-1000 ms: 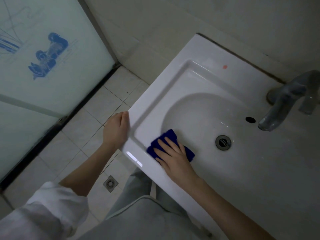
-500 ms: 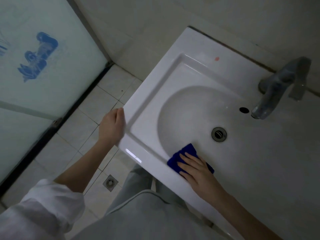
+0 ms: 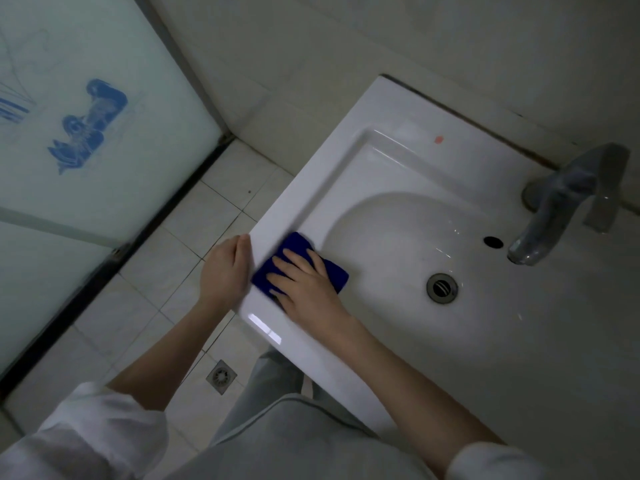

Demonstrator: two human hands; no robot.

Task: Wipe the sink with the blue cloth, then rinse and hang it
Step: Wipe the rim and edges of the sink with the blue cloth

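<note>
Landmark for all positions: the drain (image 3: pixel 442 288) at the bottom of the sink (image 3: pixel 398 161).

Right hand (image 3: pixel 304 285): flat, fingers spread, palm pressing the blue cloth (image 3: pixel 332 273) down. Not a closed grip; the cloth is pinned under the hand, not gathered in it.

Cloth position: on the flat ledge and inner shoulder of the sink, well to the left of the drain, at the corner nearest the person. Its long axis runs from the outer rim down toward the bowl, roughly pointing at the drain. The far end of the cloth shows past the fingertips on the drain side; the near end shows on the rim side.

Left hand (image 3: pixel 225 271): loosely curled over the outer edge of the sink, farther from the drain than the cloth, just beside it. Holds nothing but the rim; appears to brace.

Faucet (image 3: pixel 554 209): beyond the drain on the wall side, no water visible.

Judgement: wiping step in hand; rinse and hang not yet done. The unwiped area lies drain-ward from the right hand, so the next stroke likely runs along the cloth's long axis into the bowl. Right hand is the working one.
</note>
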